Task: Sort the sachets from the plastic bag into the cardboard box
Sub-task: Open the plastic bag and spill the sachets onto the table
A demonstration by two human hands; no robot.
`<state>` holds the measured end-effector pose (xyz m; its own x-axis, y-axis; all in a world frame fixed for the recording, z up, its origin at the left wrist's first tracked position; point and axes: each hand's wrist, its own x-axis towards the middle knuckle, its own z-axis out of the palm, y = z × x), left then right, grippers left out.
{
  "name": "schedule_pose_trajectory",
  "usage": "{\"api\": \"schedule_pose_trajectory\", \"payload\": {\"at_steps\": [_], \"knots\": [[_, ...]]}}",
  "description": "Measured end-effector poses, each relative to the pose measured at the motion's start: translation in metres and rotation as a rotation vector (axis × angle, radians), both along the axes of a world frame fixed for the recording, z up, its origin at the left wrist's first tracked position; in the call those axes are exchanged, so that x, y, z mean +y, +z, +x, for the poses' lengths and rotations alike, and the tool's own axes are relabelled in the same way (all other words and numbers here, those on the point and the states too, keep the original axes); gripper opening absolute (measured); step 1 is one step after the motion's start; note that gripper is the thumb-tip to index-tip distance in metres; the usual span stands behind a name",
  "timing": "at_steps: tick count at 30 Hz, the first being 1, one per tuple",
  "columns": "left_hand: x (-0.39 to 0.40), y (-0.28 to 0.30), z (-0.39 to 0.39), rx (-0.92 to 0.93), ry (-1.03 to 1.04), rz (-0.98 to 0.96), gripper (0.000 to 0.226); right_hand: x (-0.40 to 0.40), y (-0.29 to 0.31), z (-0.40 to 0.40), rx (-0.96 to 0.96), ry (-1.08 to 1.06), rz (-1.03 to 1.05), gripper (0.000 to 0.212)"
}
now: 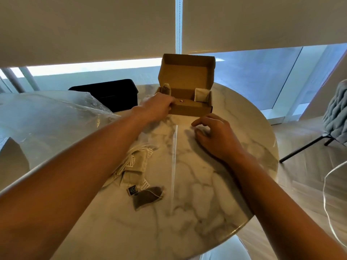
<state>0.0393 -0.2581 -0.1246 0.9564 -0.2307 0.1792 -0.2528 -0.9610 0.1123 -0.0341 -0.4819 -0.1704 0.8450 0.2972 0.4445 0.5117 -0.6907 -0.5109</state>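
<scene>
The left hand (157,106) reaches forward and grips the near left corner of the cardboard box (187,94), fingers curled over its front wall. The right hand (214,136) hovers low over the counter (206,194) just in front of the box's right half, fingers loosely bent and holding nothing.

The box stands just beyond both hands, its long axis running left to right across the view, lid flap raised upright at the far side. Inside it, one darker sachet (166,89) stands upright at the left end, right above the left hand, and a paler sachet (201,94) stands at the right end, beyond the right hand.

The plastic bag (174,152) lies flat on the counter between the two forearms, its clear edge strip running from near the box toward the person. More sachets (135,166) are heaped in the bag under the left forearm, and a dark sachet (148,197) with a string and small black tag lies nearest the person.

Left of the left arm sits a bulk of crumpled clear plastic sheeting (47,119), with a dark chair back (112,92) behind it. Far right of the right hand, a chair with a grey knitted throw (336,119) stands on the floor.
</scene>
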Motion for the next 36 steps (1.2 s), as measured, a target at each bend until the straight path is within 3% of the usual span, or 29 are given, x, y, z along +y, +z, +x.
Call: {"api": "schedule_pose_trajectory", "payload": {"at_steps": [8, 16, 23, 27, 36], "knots": [[-0.015, 0.000, -0.063, 0.013, -0.052, -0.005, 0.031, -0.005, 0.005, -0.038, -0.123, -0.030, 0.112, 0.020], [-0.036, -0.003, -0.114, -0.111, -0.089, 0.053, 0.031, -0.019, 0.009, -0.063, -0.159, -0.251, 0.060, 0.020], [-0.037, 0.001, -0.130, -0.084, -0.100, 0.019, 0.029, -0.023, 0.006, -0.067, -0.145, -0.221, -0.015, 0.020], [-0.022, 0.011, -0.144, -0.066, -0.159, -0.104, 0.031, -0.012, 0.012, -0.069, -0.147, -0.221, -0.011, 0.021], [0.052, 0.018, -0.186, -0.090, -0.235, -0.327, 0.020, 0.058, 0.025, -0.069, -0.108, 0.066, 0.176, 0.020]]}}
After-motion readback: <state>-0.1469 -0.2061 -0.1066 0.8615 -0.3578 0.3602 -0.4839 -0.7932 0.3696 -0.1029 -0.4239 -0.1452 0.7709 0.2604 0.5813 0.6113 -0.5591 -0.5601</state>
